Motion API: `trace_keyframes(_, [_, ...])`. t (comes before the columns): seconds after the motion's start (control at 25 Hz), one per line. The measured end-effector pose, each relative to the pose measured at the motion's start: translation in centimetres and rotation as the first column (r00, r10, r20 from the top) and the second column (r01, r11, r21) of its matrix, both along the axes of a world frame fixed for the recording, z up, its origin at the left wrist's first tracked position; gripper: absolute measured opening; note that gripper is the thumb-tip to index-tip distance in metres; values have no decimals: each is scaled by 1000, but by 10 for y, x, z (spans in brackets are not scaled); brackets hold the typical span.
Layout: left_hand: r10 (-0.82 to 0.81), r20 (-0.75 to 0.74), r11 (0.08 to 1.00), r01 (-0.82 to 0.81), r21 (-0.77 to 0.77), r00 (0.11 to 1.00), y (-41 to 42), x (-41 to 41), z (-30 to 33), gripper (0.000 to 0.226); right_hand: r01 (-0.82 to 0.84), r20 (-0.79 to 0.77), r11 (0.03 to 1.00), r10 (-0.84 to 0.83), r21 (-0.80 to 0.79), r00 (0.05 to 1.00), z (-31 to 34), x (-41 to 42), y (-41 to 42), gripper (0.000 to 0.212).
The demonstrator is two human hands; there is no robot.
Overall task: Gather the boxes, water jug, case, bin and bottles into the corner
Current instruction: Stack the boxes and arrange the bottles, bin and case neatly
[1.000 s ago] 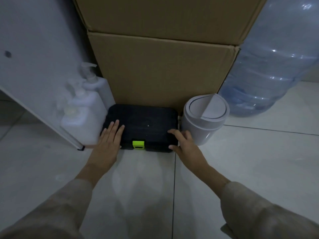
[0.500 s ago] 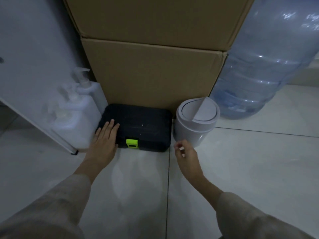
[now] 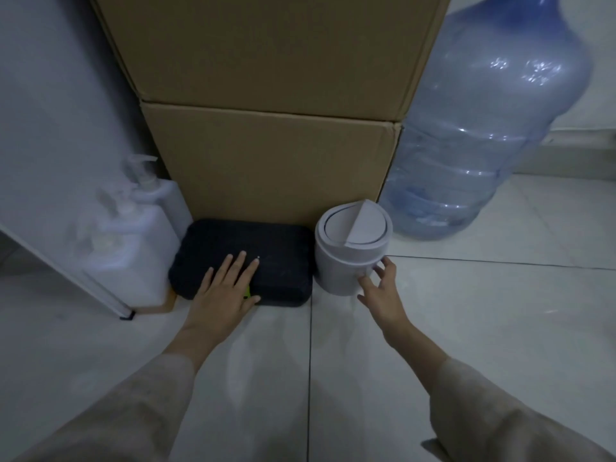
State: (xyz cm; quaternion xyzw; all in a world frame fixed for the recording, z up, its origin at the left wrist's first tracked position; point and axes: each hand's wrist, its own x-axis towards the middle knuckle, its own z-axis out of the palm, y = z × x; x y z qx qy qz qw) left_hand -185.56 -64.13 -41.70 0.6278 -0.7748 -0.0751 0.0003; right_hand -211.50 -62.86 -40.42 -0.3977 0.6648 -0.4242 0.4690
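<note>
Pale floor tiles [image 3: 433, 328] meet stacked boxes [image 3: 273, 168] in the corner. Left hand [image 3: 226, 295] lies flat on the stiff black case [image 3: 283, 258]; right hand [image 3: 383, 288], fingers spread, touches the bin [image 3: 346, 258] beside it. Bin seems light, tippy: push low.

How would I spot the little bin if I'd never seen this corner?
Find the stacked cardboard boxes. At their foot, between the black case and the big blue water jug, stands the bin: a small white cylinder, alone in having a tilted swing lid.
</note>
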Motion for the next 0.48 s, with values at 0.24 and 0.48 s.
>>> trace_keyframes(0.24, [64, 242, 994, -85, 75, 968, 0, -23, 14, 61, -40, 0, 951, 42, 307, 999, 16, 7, 10, 50])
trace_keyframes(0.48, [105, 8, 952, -103, 289, 994, -32, -27, 83, 48, -500, -138, 731, 617, 465, 774, 81, 35, 2, 26])
